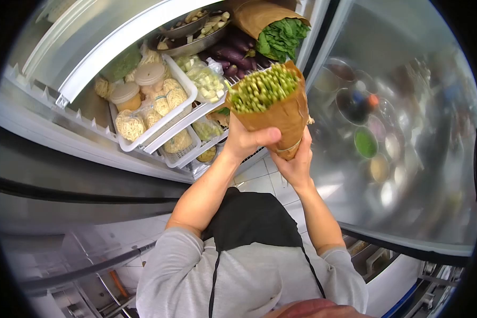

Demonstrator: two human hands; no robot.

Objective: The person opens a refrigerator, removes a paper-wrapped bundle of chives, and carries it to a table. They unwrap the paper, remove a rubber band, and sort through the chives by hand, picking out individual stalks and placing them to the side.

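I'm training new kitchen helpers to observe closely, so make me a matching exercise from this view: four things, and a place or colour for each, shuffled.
Things
1. Paper-wrapped green stalks
2. Eggplants
3. Noodle bundles
4. Apron

Places or colours
A. In a white basket with lidded tubs
B. Black, over a gray shirt
C. Held by the left hand and right hand
D. Dark purple

Pairs: 1-C, 2-D, 3-A, 4-B
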